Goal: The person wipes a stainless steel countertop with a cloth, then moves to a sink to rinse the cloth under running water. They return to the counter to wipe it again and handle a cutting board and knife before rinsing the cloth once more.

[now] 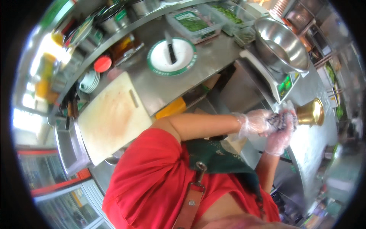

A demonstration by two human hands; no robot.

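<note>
Both my hands wear clear plastic gloves and are close together at the right, over the edge of the steel counter [314, 148]. My left hand [254, 121] grips a dark-and-white patterned cloth [278, 120] from its left side. My right hand [281, 140] closes around the same cloth from below, its fingers partly covering it. Just beyond the fingers is a shiny brass cup-shaped vessel [310, 112]. Its near end meets the fingers in this view; I cannot tell whether they touch it.
A digital scale [264, 75] carries a large steel bowl [297, 43]. A knife [171, 53] rests on a green-rimmed plate [184, 63]. Left lies a white cutting board [114, 114]. Plastic tubs [206, 34] of chopped greens line the back. An open gap separates the counters.
</note>
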